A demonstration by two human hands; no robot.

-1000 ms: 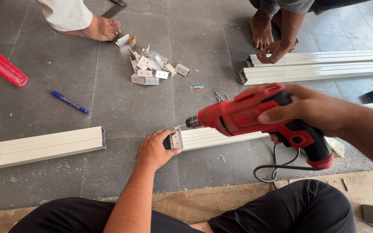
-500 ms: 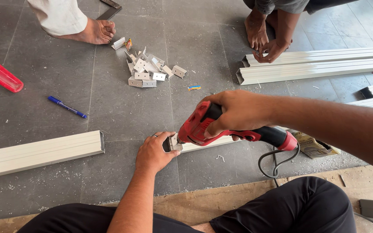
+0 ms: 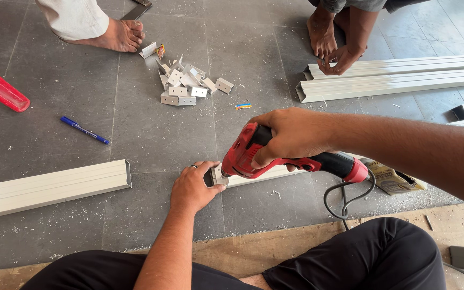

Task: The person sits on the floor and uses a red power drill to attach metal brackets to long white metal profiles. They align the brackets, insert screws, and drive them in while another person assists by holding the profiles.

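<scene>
Both hands [image 3: 194,185] on drill [image 3: 253,156] (red), profile [image 3: 267,174]

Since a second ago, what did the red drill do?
The right hand swung the red drill down and leftward, its tip now at the end of the white bar. The left hand kept holding that end. The blue pen stayed put.

right hand [image 3: 291,137] gripping red drill [image 3: 275,158], left hand [image 3: 194,185] steadying white profile [image 3: 259,176], bit apparently touching
</scene>
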